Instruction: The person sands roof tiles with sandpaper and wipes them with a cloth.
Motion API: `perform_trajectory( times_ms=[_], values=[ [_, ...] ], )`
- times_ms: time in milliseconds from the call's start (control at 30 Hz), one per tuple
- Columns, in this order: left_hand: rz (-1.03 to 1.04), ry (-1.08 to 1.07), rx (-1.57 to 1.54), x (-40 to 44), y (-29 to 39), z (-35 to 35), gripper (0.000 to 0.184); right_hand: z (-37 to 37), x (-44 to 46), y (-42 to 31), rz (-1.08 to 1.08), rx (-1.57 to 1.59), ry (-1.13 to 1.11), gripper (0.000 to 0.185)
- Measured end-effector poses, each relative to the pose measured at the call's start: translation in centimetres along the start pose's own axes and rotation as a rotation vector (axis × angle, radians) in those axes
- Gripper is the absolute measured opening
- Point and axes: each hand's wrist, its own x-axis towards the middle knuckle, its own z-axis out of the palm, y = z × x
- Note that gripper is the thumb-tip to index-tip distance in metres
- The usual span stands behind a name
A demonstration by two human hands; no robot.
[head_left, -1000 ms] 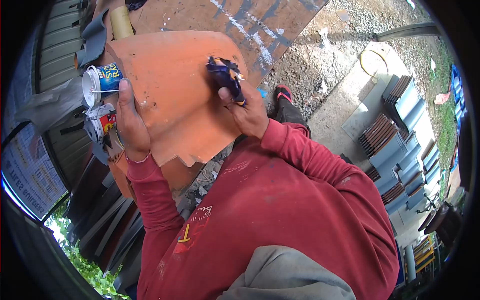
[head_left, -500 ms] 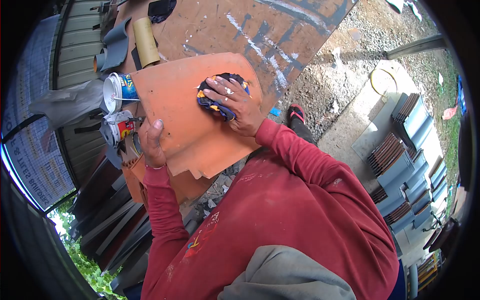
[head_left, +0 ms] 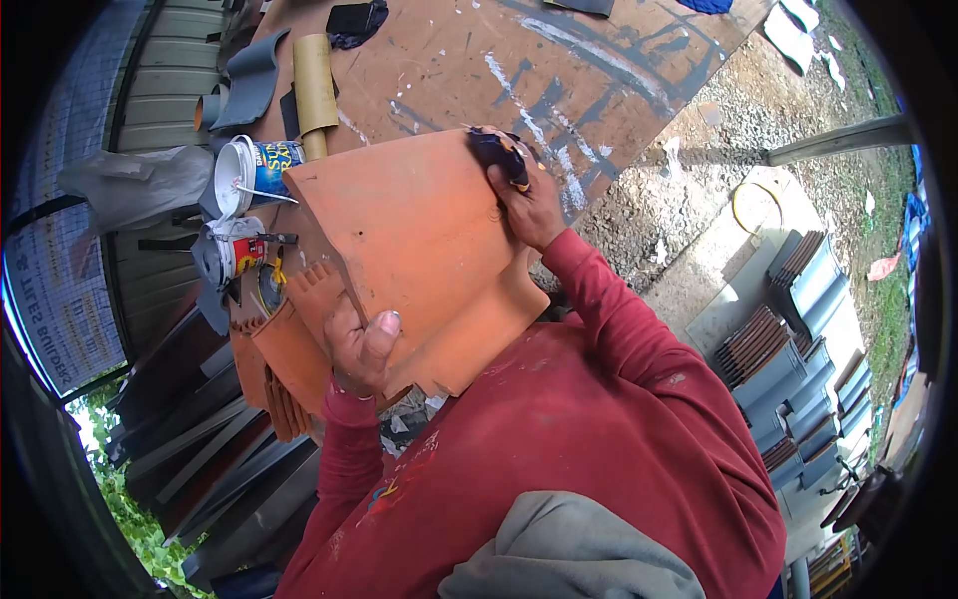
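Tile [head_left: 409, 250]: left fingers [head_left: 344, 321] closed on its left edge, nearest the torso; right fingers [head_left: 507, 190] curled round a cloth [head_left: 492, 156] at its far-right corner. Beyond its far edge stretches the surface [head_left: 434, 75]; a pot [head_left: 281, 166] stands beside its far-left corner.

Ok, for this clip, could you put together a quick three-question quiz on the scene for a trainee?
1. What does the right grip hold at the edge of the orange tile?
2. True or false: the left grip is well clear of the tile.
3. Fill in: beside the blue-labelled bucket is another bucket whose label is yellow and ____.

Key:
1. A dark, bunched-up cloth.
2. False; its thumb lies over the tile.
3. Red.
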Motion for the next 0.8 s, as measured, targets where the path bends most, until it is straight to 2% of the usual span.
perform_trajectory(
  times_ms=[33,67,133,200,267,300,367,400,433,467,500,567,600,633,700,733,800],
  values=[
    [-0.002,-0.017,0.052,-0.3,-0.2,-0.2,0.039,-1.3,-0.5,3.3,0.234,0.025,-0.041,0.049],
    [0.004,-0.016,0.08,-0.1,-0.2,-0.2,0.039,-1.8,-0.7,3.9,0.499,0.217,-0.056,0.051],
    [0.046,-0.04,0.063,0.5,0.2,0.3,0.038,0.0,-0.4,1.0,0.147,-0.184,0.102,0.047],
    [0.08,-0.058,0.014,1.0,1.0,0.9,0.037,1.8,1.0,-6.4,-0.157,-0.187,-0.029,0.047],
    [0.144,-0.228,0.093,1.4,2.2,1.0,0.034,2.6,2.4,-12.8,-0.366,-0.122,-0.138,0.048],
    [0.179,-0.255,0.121,1.6,2.5,1.1,0.032,2.4,3.0,-13.5,-0.37,-0.12,-0.142,0.048],
    [0.222,-0.25,0.131,1.7,2.4,1.5,0.033,2.0,4.6,-13.7,-0.506,0.085,-0.244,0.049],
    [0.263,-0.246,0.139,1.7,2.3,1.7,0.033,1.1,5.1,-12.4,-0.486,0.139,-0.27,0.046],
    [0.265,-0.237,0.136,1.6,2.5,1.8,0.033,-0.3,4.9,-10.9,-0.281,-0.008,-0.209,0.04],
    [0.232,-0.237,0.095,1.6,2.8,1.9,0.035,-1.2,4.7,-7.3,0.092,-0.005,-0.213,0.04],
    [0.204,-0.235,0.055,1.7,3.0,2.0,0.036,-2.3,5.0,-5.8,0.278,0.041,-0.17,0.047],
    [0.273,-0.216,0.072,1.7,2.4,2.5,0.039,-2.5,4.9,-4.4,0.172,0.115,-0.037,0.048],
    [0.316,-0.212,0.093,1.7,2.2,2.8,0.041,-2.0,4.1,-8.0,0.101,0.195,0.005,0.046],
    [0.266,-0.227,0.078,1.8,3.1,3.1,0.038,-1.4,3.6,-11.6,-0.034,0.188,-0.041,0.044],
    [0.267,-0.26,0.103,2.4,4.2,3.6,0.036,-1.0,4.4,-17.5,-0.436,0.017,-0.184,0.041],
    [0.289,-0.299,0.126,2.9,4.7,3.9,0.033,-1.1,5.2,-18.9,-0.72,-0.154,-0.28,0.039],
    [0.327,-0.295,0.118,3.2,5.2,4.0,0.03,-1.5,4.8,-18.3,-0.672,-0.133,-0.32,0.035]
  ],
)
